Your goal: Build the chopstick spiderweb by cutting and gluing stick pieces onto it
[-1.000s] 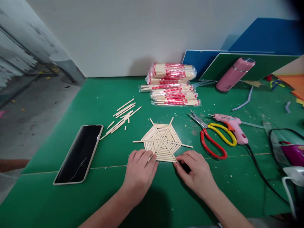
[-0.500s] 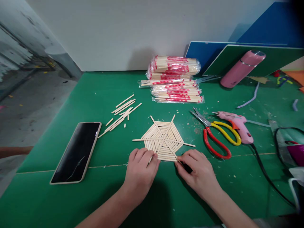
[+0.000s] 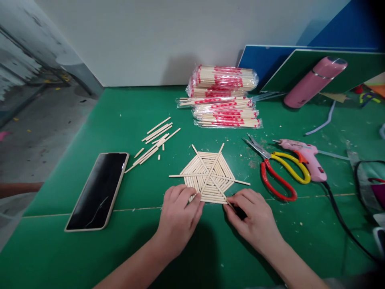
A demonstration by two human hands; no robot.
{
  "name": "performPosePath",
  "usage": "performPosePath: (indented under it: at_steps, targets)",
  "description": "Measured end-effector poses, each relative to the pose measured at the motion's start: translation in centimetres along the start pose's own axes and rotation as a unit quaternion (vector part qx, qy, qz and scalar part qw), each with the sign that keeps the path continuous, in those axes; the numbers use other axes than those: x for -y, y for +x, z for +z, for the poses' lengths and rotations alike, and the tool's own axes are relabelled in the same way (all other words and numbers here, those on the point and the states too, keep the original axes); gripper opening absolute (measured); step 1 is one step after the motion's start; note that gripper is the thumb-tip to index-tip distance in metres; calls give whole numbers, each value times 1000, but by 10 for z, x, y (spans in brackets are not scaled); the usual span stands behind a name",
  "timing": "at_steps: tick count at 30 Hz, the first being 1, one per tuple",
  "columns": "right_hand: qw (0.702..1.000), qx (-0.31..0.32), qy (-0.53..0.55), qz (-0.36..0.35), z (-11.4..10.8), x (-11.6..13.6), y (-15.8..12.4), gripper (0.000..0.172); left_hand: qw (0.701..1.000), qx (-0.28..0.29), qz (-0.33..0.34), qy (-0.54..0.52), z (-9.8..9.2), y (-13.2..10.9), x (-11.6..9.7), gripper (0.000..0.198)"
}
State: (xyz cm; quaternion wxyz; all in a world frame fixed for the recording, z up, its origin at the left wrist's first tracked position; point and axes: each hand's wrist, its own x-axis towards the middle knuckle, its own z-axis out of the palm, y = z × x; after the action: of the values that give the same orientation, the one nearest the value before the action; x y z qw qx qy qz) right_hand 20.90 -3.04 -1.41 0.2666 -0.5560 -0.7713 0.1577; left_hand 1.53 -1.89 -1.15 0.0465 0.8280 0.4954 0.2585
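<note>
A hexagonal web of pale wooden sticks (image 3: 207,174) lies on the green table, with longer crossing sticks jutting past its edges. At its near left corner, my left hand (image 3: 180,216) is closed, thumb and fingers pinching the end of one crossing stick. My right hand (image 3: 254,214) pinches the end of another crossing stick at the near right corner. Between the hands runs the near edge of the web. Loose cut sticks (image 3: 153,146) and a few tiny offcuts are scattered left of the web.
A phone (image 3: 98,192) lies at left. Scissors (image 3: 270,170) with red and yellow handles and a pink glue gun (image 3: 303,156) with a black cord lie at right. Wrapped chopstick bundles (image 3: 225,98) and a pink bottle (image 3: 315,82) are at the back. Another person's arm (image 3: 21,189) shows far left.
The view has shifted slightly, so everything appears a little moved. Both hands keep their pinch at the web's near corners.
</note>
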Motion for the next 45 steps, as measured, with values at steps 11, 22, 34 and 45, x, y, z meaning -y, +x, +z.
performPosePath:
  at_steps: [11, 22, 34, 45]
  targets:
    - [1000, 1, -3, -3, 0, 0, 0, 11, 1000, 1, 7, 15, 1, 1, -2, 11]
    - [1000, 6, 2, 1, 2, -2, -1, 9, 998, -9, 8, -57, 2, -2, 6, 17]
    - [1000, 1, 6, 8, 1, 0, 0, 10, 999, 15, 31, -15, 3, 5, 4, 10]
    - [999, -13, 14, 27, -9, -4, -11, 20, 1000, 3, -12, -8, -15, -22, 10, 36]
